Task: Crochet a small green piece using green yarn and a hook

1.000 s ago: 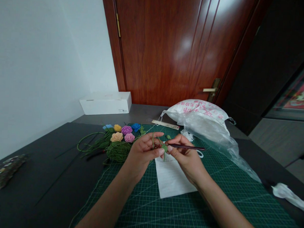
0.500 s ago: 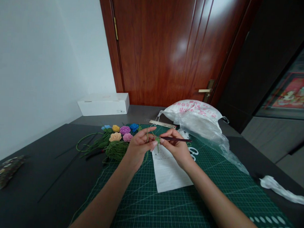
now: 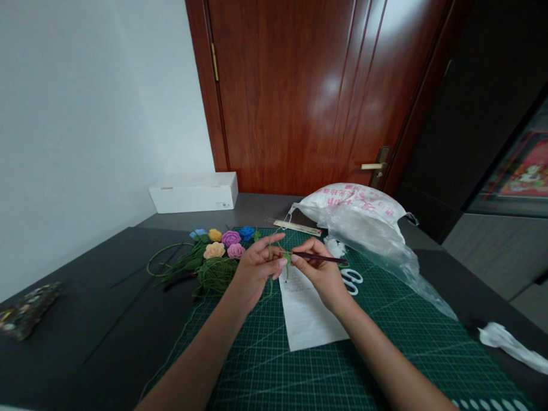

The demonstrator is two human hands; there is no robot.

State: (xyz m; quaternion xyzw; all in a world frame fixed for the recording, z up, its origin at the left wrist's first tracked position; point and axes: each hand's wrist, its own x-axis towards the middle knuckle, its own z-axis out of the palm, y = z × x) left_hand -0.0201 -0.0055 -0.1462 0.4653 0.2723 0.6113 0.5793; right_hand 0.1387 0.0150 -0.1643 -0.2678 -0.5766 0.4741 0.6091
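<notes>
Between the fingertips of my left hand (image 3: pixel 256 268) is a small green crochet piece (image 3: pixel 287 258), and green yarn runs over its raised index finger. My right hand (image 3: pixel 319 267) pinches a dark-handled crochet hook (image 3: pixel 319 256), whose thin tip points left into the green piece. Both hands are close together above a printed paper sheet (image 3: pixel 312 321). A skein of green yarn (image 3: pixel 216 276) lies just left of my left hand. The exact stitch at the hook's tip is too small to make out.
Several crocheted flowers (image 3: pixel 231 239) lie behind the skein. White-handled scissors (image 3: pixel 352 280) and a ruler (image 3: pixel 297 228) rest on the green cutting mat (image 3: pixel 268 373). A plastic bag (image 3: pixel 359 202) and a white box (image 3: pixel 193 194) stand at the back. A crumpled white wrapper (image 3: pixel 516 349) lies right.
The whole view has shifted slightly, so things appear a little further right and lower. Both hands keep their hold on the crochet piece and hook, with little visible movement.
</notes>
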